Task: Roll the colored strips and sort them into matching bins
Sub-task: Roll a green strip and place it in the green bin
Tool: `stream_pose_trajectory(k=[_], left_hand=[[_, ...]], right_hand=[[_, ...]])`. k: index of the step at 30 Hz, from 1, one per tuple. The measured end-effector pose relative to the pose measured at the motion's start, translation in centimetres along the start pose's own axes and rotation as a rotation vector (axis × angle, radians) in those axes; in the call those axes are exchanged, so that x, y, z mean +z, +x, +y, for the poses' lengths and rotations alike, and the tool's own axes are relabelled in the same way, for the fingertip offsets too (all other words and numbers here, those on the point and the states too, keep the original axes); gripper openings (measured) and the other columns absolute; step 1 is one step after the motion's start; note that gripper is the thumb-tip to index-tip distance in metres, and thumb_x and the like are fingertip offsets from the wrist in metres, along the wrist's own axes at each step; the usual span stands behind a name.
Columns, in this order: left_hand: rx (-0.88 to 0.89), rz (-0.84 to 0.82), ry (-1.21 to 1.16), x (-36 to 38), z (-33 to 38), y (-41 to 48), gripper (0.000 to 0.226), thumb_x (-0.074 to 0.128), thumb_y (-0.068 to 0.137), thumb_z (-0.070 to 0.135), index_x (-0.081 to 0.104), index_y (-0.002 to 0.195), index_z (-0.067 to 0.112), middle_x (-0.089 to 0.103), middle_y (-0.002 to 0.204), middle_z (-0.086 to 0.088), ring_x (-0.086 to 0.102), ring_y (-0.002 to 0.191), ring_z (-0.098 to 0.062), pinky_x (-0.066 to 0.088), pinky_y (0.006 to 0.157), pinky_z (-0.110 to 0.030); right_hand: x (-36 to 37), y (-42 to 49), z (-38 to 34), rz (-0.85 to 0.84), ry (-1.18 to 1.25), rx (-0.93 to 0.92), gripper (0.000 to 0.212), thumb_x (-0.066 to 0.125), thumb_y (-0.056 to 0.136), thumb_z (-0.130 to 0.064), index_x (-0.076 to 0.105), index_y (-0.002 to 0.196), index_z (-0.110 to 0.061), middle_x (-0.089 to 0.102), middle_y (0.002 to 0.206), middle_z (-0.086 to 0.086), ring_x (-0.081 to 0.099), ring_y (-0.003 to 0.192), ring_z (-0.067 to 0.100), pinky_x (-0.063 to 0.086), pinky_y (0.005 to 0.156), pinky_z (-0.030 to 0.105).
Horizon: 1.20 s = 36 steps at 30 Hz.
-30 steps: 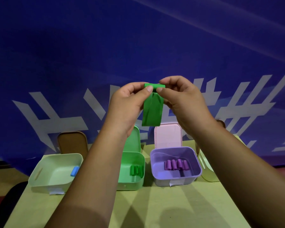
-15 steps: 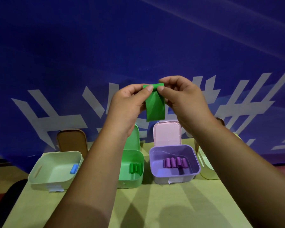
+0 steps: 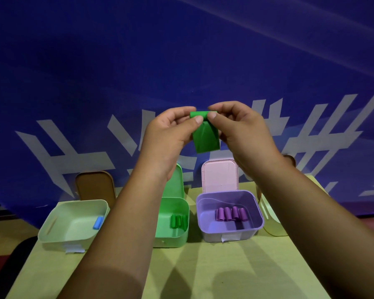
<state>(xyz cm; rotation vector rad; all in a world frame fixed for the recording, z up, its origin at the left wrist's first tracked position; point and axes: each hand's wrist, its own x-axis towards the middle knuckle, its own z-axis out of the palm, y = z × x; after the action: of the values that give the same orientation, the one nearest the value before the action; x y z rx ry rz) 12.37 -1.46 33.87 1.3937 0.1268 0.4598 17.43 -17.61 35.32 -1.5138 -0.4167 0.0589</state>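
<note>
I hold a green strip [image 3: 205, 138] up in the air in front of me, above the bins. Its top end is rolled into a small tube and its loose tail hangs down. My left hand [image 3: 170, 137] pinches the roll's left end and my right hand [image 3: 242, 130] pinches its right end. Below on the table stand a green bin [image 3: 177, 237] holding green rolls [image 3: 178, 221], a purple bin [image 3: 230, 233] holding several purple rolls [image 3: 231, 213], and a pale bin [image 3: 52, 230] with one blue roll [image 3: 98, 222].
A yellowish bin [image 3: 268, 221] sits at the right, mostly hidden by my right forearm. Lids stand upright behind the bins: brown [image 3: 94, 185], green [image 3: 175, 182] and pink [image 3: 219, 174]. A blue banner [image 3: 181, 61] hangs behind the yellow-green table [image 3: 214, 272].
The hanging tail of the green strip has grown shorter as more of it wound into the roll at the top. Both hands stayed at about the same height.
</note>
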Motion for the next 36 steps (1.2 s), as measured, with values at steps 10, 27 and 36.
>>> stream_pose_trajectory(k=[10, 27, 36], left_hand=[[0.077, 0.029, 0.069, -0.2, 0.1, 0.1, 0.022, 0.082, 0.094, 0.010, 0.081, 0.114, 0.018, 0.081, 0.109, -0.005, 0.078, 0.107, -0.024, 0.063, 0.092, -0.039], [-0.032, 0.026, -0.042, -0.7, 1.2, 0.1, 0.027, 0.079, 0.097, 0.015, 0.075, 0.123, 0.008, 0.080, 0.117, -0.013, 0.078, 0.111, -0.028, 0.063, 0.093, -0.040], [-0.002, 0.007, -0.046, -1.0, 1.6, -0.3, 0.024, 0.076, 0.097, 0.005, 0.079, 0.120, 0.012, 0.079, 0.120, -0.012, 0.076, 0.116, -0.029, 0.061, 0.092, -0.035]], right_hand=[[0.3, 0.0, 0.0, -0.022, 0.095, 0.033, 0.016, 0.070, 0.102, -0.010, 0.073, 0.117, -0.011, 0.070, 0.107, 0.024, 0.073, 0.099, 0.032, 0.064, 0.095, 0.046], [1.2, 0.4, -0.5, -0.014, 0.084, -0.053, 0.017, 0.072, 0.098, -0.001, 0.074, 0.114, -0.009, 0.075, 0.115, 0.019, 0.072, 0.113, 0.034, 0.062, 0.100, 0.045], [1.6, 0.2, -0.2, -0.034, 0.068, 0.012, 0.016, 0.070, 0.103, -0.019, 0.076, 0.116, -0.009, 0.076, 0.110, 0.017, 0.075, 0.101, 0.031, 0.064, 0.089, 0.046]])
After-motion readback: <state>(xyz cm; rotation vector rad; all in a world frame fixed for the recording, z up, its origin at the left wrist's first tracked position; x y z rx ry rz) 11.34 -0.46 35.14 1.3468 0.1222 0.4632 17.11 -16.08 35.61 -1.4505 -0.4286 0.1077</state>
